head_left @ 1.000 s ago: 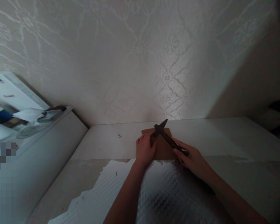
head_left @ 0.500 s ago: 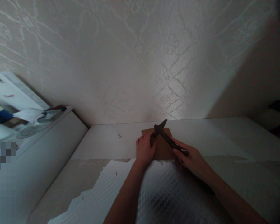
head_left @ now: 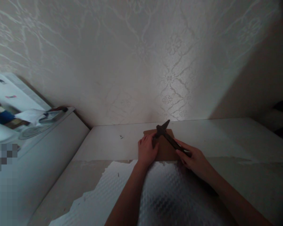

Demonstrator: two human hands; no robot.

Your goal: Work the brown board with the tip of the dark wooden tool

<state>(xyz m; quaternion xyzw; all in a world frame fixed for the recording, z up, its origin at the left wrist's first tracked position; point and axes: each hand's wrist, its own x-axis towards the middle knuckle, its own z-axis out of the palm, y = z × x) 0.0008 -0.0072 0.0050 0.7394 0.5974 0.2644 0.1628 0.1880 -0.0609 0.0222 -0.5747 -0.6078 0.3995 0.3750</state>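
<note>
My right hand (head_left: 194,159) is wrapped round the handle of a dark hammer (head_left: 175,145). Its head, with one pointed end toward the wall, is over the upper part of a brown board (head_left: 166,150). Low on that board's left side lies my left hand (head_left: 147,149), fingers bent, thumb and forefinger close together beside the hammer head. Whatever may be between those fingertips is too small and dark to make out. The board rests on a white ledge (head_left: 108,142) at the foot of the wall.
Patterned wallpaper (head_left: 132,62) rises behind the ledge. A quilted white sheet (head_left: 110,185) with a ragged edge spreads below my arms. To the left stands a white cabinet (head_left: 56,147) with papers and other things on it. Small dark bits (head_left: 121,137) lie on the ledge.
The view has shifted very slightly. Both hands, the hammer and the board keep almost the same places.
</note>
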